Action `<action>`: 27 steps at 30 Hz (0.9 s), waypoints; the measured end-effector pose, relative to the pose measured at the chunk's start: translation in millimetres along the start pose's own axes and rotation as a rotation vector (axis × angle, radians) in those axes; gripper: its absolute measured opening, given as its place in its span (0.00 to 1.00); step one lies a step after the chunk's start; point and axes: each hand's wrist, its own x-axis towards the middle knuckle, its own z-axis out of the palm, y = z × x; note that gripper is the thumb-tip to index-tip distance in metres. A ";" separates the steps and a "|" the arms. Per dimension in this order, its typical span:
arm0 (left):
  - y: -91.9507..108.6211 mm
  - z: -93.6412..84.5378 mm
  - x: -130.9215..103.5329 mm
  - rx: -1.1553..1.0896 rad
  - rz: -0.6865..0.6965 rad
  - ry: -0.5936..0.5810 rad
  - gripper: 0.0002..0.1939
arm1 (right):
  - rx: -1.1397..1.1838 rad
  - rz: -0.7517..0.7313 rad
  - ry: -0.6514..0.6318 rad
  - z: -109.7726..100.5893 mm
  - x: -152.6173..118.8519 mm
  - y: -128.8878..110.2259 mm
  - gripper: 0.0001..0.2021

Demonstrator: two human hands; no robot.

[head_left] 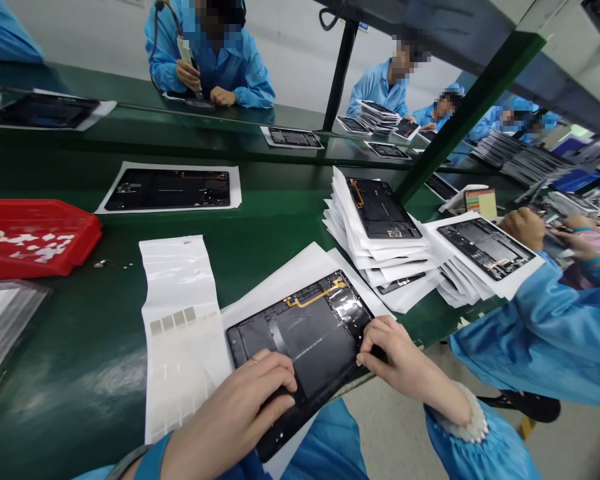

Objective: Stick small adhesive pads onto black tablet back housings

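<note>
While both hands press on it, one opened tablet chassis (305,333) lies on white sheets at the desk's (260,233) near edge.
Left hand (240,413) lies flat, fingers spread, gripping nothing; right hand (400,357) pinches the chassis's right edge. Likely thin, stiff, light, fragile: hold by edges. Right of it, two stacks (380,253); left, one sticker strip (180,320).

Near corner of the tablet frame (300,340) under the left hand (240,407); co-workers' faces blurred.

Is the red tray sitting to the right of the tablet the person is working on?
No, the red tray lies far left of the open tablet, past the white sheet.
</note>
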 end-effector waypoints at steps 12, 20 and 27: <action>-1.0 -3.1 0.9 -0.023 0.009 -0.025 0.07 | -0.027 0.044 -0.006 3.2 6.1 -0.7 0.09; -0.8 -3.8 0.1 -0.032 0.015 -0.039 0.07 | 0.090 -0.090 -0.056 -4.3 8.2 12.6 0.02; -2.5 -3.5 0.0 -0.026 0.022 -0.048 0.08 | 0.045 -0.089 0.117 10.4 3.4 11.6 0.07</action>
